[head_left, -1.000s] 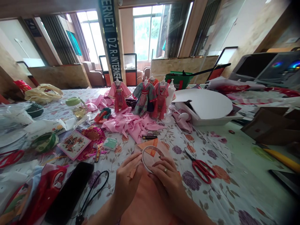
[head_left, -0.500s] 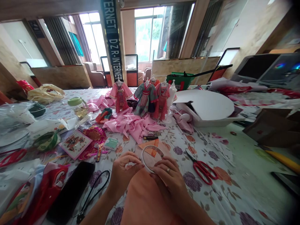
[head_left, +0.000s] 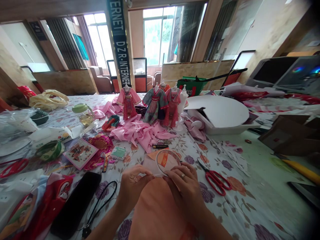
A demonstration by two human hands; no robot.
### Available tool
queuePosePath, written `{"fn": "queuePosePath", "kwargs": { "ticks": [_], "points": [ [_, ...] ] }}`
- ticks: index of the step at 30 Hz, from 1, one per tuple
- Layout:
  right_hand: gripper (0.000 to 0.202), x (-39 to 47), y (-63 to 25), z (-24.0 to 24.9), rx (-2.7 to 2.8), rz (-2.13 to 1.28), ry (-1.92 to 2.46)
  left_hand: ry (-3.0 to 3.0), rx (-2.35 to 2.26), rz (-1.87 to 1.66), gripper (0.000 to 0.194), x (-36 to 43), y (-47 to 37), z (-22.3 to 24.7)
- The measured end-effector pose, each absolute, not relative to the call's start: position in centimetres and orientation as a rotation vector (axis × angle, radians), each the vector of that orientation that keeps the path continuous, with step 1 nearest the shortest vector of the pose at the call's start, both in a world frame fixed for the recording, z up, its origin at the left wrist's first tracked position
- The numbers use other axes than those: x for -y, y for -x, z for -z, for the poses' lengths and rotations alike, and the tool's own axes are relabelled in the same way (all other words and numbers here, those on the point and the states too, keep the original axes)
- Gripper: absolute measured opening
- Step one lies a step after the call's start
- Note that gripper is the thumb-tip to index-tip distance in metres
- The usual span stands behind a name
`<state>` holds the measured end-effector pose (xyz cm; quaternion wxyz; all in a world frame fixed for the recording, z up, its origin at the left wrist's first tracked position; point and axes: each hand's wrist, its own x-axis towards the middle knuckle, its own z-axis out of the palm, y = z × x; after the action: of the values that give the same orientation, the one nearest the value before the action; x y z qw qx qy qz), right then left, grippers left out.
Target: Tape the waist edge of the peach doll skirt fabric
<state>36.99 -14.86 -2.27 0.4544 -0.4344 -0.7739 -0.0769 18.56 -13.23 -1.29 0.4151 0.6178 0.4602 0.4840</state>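
Note:
My right hand (head_left: 183, 185) is closed around the near right side of a pale ring (head_left: 157, 163), which looks like a roll of tape or trim. My left hand (head_left: 133, 186) pinches at the top edge of an orange cloth (head_left: 152, 206), its thumb and forefinger together. The fingertips of my right hand also rest at this cloth's upper edge. Beyond the ring lies a smaller orange piece (head_left: 153, 155) on the flowered tablecloth. Red-handled scissors (head_left: 217, 181) lie to the right of my right hand.
A black phone-like object (head_left: 76, 203) with a cord lies at left. Ahead are pink fabric pieces (head_left: 145, 133) and small dressed mannequins (head_left: 155, 105). A white round board (head_left: 220, 111) sits at right, a lidded glass jar (head_left: 83, 115) at back left.
The ring has shifted a little to the right with my right hand, away from my left fingertips. My left hand has barely moved.

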Motion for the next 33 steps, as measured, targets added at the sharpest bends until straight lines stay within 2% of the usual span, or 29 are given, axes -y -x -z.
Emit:
{"fn": "queuePosePath", "kwargs": {
  "ticks": [5,12,20,25,33],
  "points": [
    [0.005,14.5,-37.4,2.8,1.825,0.260,1.151,-1.367,-1.177,-1.055,0.019,13.2,-18.5,1.4],
    [0.008,14.8,-37.1,1.9,1.894,0.017,1.076,-1.258,-0.931,-0.943,0.025,13.1,-17.9,-0.2],
    [0.012,14.8,-37.3,2.0,1.876,-0.062,1.021,-1.021,-0.568,-0.841,0.018,13.2,-17.7,-0.3],
    [0.022,15.0,-37.5,1.3,1.924,-0.240,1.026,-0.924,-0.490,-0.838,0.015,13.2,-17.7,0.0],
    [0.028,14.6,-38.3,2.4,1.923,-0.316,1.032,-0.880,-0.507,-0.868,0.013,13.3,-17.7,0.4]
  ]
}}
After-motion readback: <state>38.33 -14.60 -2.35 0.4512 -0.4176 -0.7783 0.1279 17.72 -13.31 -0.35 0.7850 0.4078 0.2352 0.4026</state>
